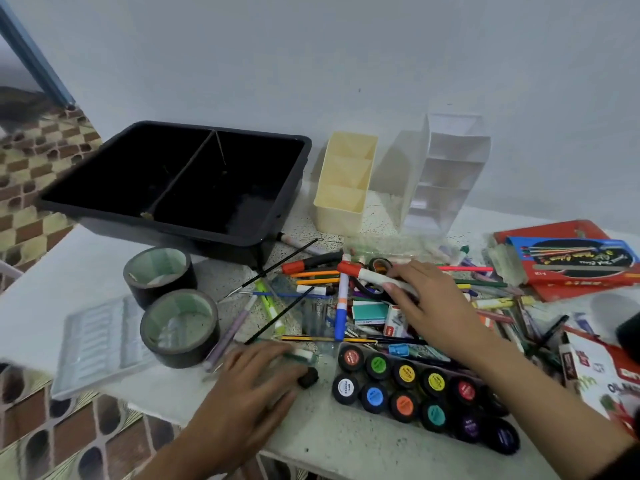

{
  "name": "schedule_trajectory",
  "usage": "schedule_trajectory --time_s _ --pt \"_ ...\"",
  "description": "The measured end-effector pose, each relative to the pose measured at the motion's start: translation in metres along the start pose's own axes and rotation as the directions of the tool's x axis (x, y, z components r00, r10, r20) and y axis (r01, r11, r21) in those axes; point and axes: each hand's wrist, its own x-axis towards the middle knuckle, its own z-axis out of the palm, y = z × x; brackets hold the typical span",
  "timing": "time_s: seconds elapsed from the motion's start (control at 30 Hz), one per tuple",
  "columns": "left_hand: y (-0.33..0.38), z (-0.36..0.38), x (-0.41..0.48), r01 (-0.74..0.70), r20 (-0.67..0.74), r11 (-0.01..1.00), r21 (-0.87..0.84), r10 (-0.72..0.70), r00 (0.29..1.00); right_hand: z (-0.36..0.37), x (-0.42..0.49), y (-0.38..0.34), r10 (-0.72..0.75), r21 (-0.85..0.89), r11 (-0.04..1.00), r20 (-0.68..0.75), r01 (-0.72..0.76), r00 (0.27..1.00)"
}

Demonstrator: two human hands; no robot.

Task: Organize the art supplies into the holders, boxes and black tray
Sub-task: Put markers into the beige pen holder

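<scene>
Head view: right hand grips a red-capped marker mid-frame; left hand lies flat, fingers straight, lower centre. White paint-jar lid reads "POSTER"; lower-right box reads "OIL".

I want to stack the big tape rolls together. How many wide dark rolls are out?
2. One wide dark roll lies just before the black tray; the other lies nearer, beside it. The pile may hide more.
</scene>
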Motion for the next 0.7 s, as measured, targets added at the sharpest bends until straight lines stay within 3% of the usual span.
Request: schedule_trajectory --time_s 0.2,0.47,0.7 --pt "-0.004 0.014 0.010 0.033 0.002 0.995 0.099 -0.034 0.999 -0.001 -0.001 -0.004 -0.028 0.019 0.999 0.003 0.028 1.000" --pt "-0.004 0.022 0.042 -0.038 -0.024 0.997 0.072 0.040 0.999 -0.003 -0.006 -0.008 -0.045 0.062 0.997 0.012 0.044 0.999" --pt "-0.005 0.017 0.042 0.016 -0.035 0.996 -0.091 -0.019 0.999 -0.003 0.002 -0.018 -0.013 0.116 0.993 -0.042 0.018 0.999"
